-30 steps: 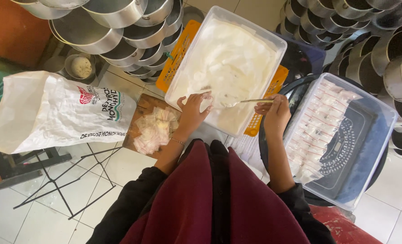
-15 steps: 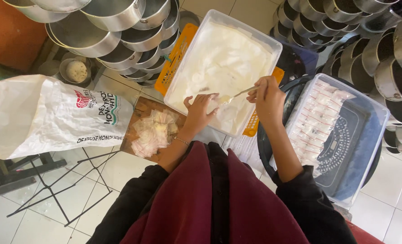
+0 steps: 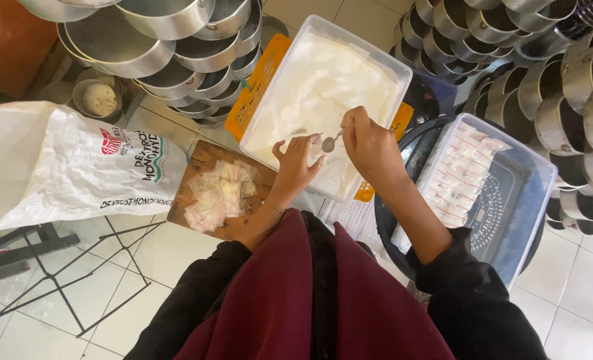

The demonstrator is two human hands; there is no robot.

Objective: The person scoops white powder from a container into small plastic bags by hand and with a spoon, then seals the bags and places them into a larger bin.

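A clear plastic tub (image 3: 260,137) full of white powder lies in front of me. My right hand (image 3: 370,143) grips a metal spoon (image 3: 330,141) over the powder, its bowl pointing left. My left hand (image 3: 296,162) is right beside the spoon's bowl, fingers pinched on a small clear plastic bag (image 3: 314,143) held at the spoon's tip. To the left, a wooden board (image 3: 206,160) carries a heap of small empty clear bags (image 3: 218,193).
A second clear tub (image 3: 533,200) at the right holds rows of filled small packets (image 3: 462,175). A big white printed sack (image 3: 63,163) lies at the left. Stacks of round metal pans (image 3: 170,47) sit at top left and top right. Orange crates sit under the powder tub.
My right hand has swung the spoon from the tub's near right edge leftward, up to my left hand. The view has shifted slightly.
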